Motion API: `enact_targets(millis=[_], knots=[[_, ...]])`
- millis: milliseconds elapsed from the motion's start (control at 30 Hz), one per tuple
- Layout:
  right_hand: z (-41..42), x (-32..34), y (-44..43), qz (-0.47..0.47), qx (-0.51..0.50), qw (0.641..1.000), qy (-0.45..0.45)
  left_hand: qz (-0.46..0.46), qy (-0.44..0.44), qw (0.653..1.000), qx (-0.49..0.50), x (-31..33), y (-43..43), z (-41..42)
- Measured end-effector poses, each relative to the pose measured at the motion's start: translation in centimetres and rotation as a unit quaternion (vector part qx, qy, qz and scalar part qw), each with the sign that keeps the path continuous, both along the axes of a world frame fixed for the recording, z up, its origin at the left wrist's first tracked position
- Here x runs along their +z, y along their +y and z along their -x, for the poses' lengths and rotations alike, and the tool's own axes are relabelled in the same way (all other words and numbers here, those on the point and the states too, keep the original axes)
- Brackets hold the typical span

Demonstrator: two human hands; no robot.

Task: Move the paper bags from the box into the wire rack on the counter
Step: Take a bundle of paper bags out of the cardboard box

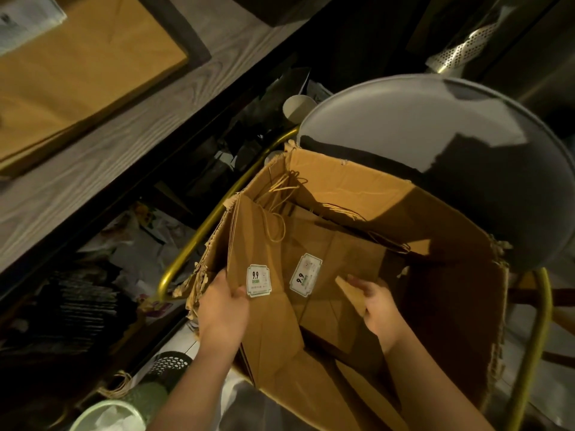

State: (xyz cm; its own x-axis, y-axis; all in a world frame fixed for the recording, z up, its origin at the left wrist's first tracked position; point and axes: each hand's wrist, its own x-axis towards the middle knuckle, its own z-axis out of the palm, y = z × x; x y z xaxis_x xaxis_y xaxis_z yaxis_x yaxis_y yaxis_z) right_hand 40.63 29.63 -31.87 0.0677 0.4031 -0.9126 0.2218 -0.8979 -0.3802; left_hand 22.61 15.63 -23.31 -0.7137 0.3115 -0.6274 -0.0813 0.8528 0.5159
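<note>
An open cardboard box [451, 231] with torn edges stands on a chair. Inside it lean flat brown paper bags [267, 244] with twine handles and white "9.9" stickers. My left hand [222, 306] grips the near edge of the upright stack of bags at the box's left side, thumb on a sticker. My right hand [376, 303] is inside the box and pinches the corner of another flat bag [329, 275] lying further right. The wire rack is not clearly in view.
The chair has a grey round back [420, 119] and a gold metal frame [199, 237]. A wood-grain counter [109, 157] runs along the left, bearing a stack of brown paper [77, 66]. Below it are cluttered shelves, a perforated black basket [169, 363] and a pale green bin [109, 415].
</note>
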Motion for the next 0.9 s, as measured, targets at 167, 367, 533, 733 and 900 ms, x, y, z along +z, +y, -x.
enact_targets(millis=[167, 367, 533, 733, 900], knots=[[-1.0, 4.3, -0.2, -0.239, 0.1, 0.966, 0.008, -0.027, -0.046, 0.998, 0.042, 0.3, 0.4, -0.5], [-2.9, 11.2, -0.8, -0.351, 0.128, 0.927, -0.041, -0.058, -0.078, 0.991, 0.089, 0.0, 0.5, -1.4], [-4.5, 15.9, -1.6, -0.383, 0.047, 0.919, -0.078, -0.069, -0.087, 0.987, 0.115, 0.0, 0.7, -1.5], [-4.5, 16.3, -2.8, -0.325, -0.11, 0.938, -0.046, -0.094, -0.095, 0.983, 0.128, -0.5, 0.8, -1.6], [-3.5, 16.0, -3.4, -0.306, -0.229, 0.922, -0.062, -0.083, -0.052, 0.988, 0.122, -0.9, 0.3, -1.6]])
